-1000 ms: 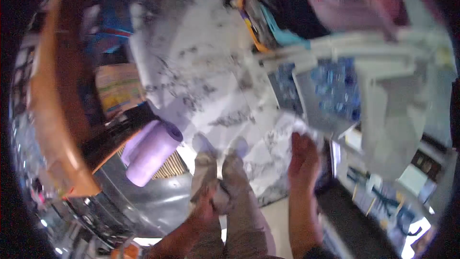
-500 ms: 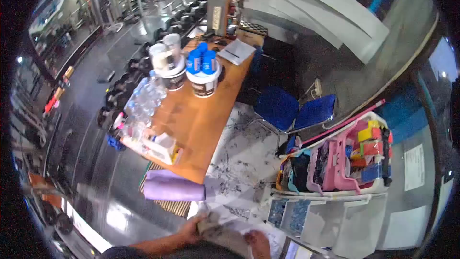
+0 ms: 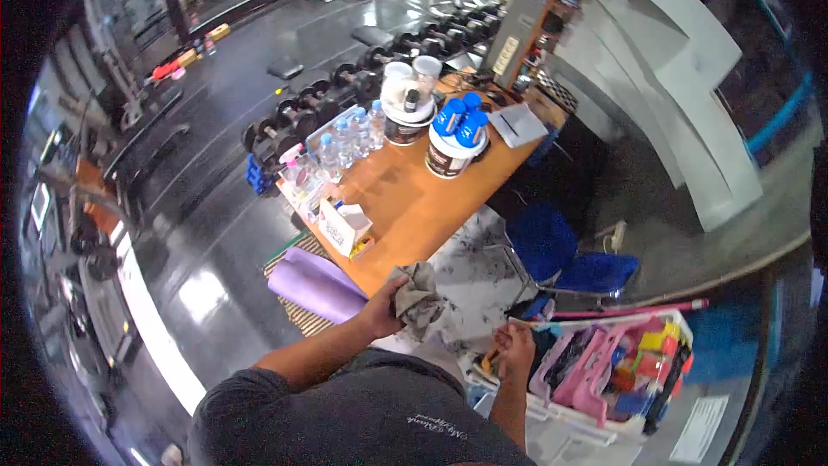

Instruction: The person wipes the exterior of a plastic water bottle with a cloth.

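A crumpled grey-brown cloth [image 3: 420, 302] is bunched in my left hand [image 3: 385, 309], which is closed on its left side. They are in front of my body, by the near corner of the wooden table [image 3: 401, 229]. My right hand [image 3: 515, 347] hangs to the right, apart from the cloth. Its fingers are loosely bent, and I see nothing held in them. It is nearest to the left end of a white bin [image 3: 681, 321] of pink baskets and cleaning items. A rolled purple mat [image 3: 315, 285] lies left of my left hand.
On the table are water bottles [image 3: 343, 145], a white box [image 3: 343, 226], two tubs [image 3: 448, 158] with containers on top, and a paper [image 3: 516, 125]. Blue chairs [image 3: 595, 272] stand to the right. Dumbbells [image 3: 345, 78] line the far side. A pink pole [image 3: 638, 309] lies behind the bin.
The view has swung left, and my body shows more. My left hand has raised the cloth towards the table corner. My right hand has come away from the cloth, up and right.
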The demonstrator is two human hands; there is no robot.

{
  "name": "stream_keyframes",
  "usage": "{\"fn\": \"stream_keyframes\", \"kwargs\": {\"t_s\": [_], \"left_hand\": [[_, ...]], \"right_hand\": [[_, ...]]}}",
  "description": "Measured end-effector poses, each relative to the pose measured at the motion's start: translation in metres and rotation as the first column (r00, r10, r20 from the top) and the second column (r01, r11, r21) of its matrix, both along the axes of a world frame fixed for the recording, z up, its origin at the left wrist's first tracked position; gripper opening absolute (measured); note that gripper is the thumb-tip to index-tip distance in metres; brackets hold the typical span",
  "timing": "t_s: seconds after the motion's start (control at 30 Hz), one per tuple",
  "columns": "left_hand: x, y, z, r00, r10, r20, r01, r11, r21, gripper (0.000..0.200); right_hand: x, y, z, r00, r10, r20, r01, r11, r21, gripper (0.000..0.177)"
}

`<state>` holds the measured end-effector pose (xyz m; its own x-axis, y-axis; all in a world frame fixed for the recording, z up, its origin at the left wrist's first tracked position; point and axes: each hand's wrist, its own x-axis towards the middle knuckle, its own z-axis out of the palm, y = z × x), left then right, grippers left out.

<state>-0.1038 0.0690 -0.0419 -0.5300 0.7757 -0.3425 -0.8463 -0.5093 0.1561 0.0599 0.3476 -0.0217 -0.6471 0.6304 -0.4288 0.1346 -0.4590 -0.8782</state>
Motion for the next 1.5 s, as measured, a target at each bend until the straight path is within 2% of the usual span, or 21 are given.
{"fn": "stream_keyframes", "kwargs": {"t_s": [0.03,0.13,0.17,0.27,0.33,0.4,0.43,0.53,0.57,0.77,0.9,1.0,1.1,1.2,1.3,1.4,1.5], "left_hand": [[-0.002,0.006,0.004,1.0,-0.001,0.021,0.001,1.0,0.005,0.052],[0.0,0.027,0.02,0.98,0.198,0.023,-0.197,0.979,-0.042,0.051],[0.004,0.03,0.025,0.963,0.267,-0.042,-0.269,0.961,-0.065,0.052],[0.012,0.02,0.033,0.908,0.418,-0.014,-0.415,0.896,-0.159,0.054],[0.014,0.007,0.044,0.889,0.458,-0.013,-0.45,0.868,-0.207,0.054],[0.015,-0.008,0.031,0.845,0.531,-0.065,-0.534,0.83,-0.162,0.058],[0.014,-0.015,0.027,0.816,0.577,-0.039,-0.57,0.791,-0.223,0.062],[0.011,-0.032,0.025,0.735,0.674,-0.082,-0.673,0.708,-0.212,0.066],[0.01,-0.033,0.03,0.696,0.713,-0.089,-0.714,0.674,-0.188,0.067],[0.009,-0.035,0.038,0.553,0.815,-0.174,-0.829,0.517,-0.214,0.064],[0.02,-0.021,0.036,0.414,0.893,-0.179,-0.892,0.357,-0.278,0.065],[0.024,0.005,0.052,0.252,0.955,-0.154,-0.913,0.182,-0.366,0.066],[0.035,0.032,0.039,0.116,0.983,-0.141,-0.932,0.059,-0.359,0.06],[0.031,0.062,0.048,-0.015,0.985,-0.171,-0.919,-0.08,-0.385,0.054],[0.029,0.093,0.055,-0.135,0.968,-0.21,-0.883,-0.214,-0.418,0.052],[0.028,0.118,0.061,-0.235,0.951,-0.203,-0.863,-0.3,-0.406,0.052],[0.034,0.139,0.063,-0.3,0.922,-0.246,-0.824,-0.38,-0.42,0.053]], "right_hand": [[-0.013,0.018,0.001,1.0,0.028,0.002,-0.028,1.0,0.004,0.015],[-0.058,0.062,-0.004,0.991,0.119,-0.061,-0.117,0.993,0.029,0.016],[-0.077,0.072,0.0,0.982,0.178,-0.061,-0.176,0.984,0.034,0.016],[-0.138,0.082,0.0,0.951,0.307,-0.046,-0.304,0.951,0.057,0.017],[-0.174,0.081,-0.006,0.912,0.407,-0.052,-0.404,0.913,0.063,0.017],[-0.21,0.075,-0.027,0.877,0.479,-0.047,-0.47,0.874,0.123,0.018],[-0.227,0.068,-0.027,0.857,0.513,-0.043,-0.501,0.851,0.156,0.018],[-0.268,0.037,-0.013,0.81,0.586,-0.029,-0.575,0.803,0.155,0.021],[-0.279,0.026,-0.01,0.769,0.633,-0.092,-0.612,0.77,0.182,0.023],[-0.386,-0.034,-0.04,0.624,0.777,-0.085,-0.728,0.617,0.298,0.023],[-0.457,-0.089,-0.05,0.497,0.864,-0.086,-0.787,0.49,0.376,0.026],[-0.516,-0.131,-0.071,0.404,0.913,0.051,-0.768,0.308,0.562,0.036],[-0.559,-0.174,-0.081,0.405,0.91,0.089,-0.64,0.212,0.738,0.049],[-0.587,-0.209,-0.081,0.358,0.929,0.091,-0.7,0.202,0.685,0.059],[-0.613,-0.241,-0.1,0.323,0.941,0.1,-0.691,0.162,0.705,0.064],[-0.632,-0.265,-0.124,0.321,0.933,0.164,-0.653,0.093,0.752,0.066],[-0.64,-0.279,-0.135,0.334,0.942,0.042,-0.517,0.146,0.844,0.06]]}}
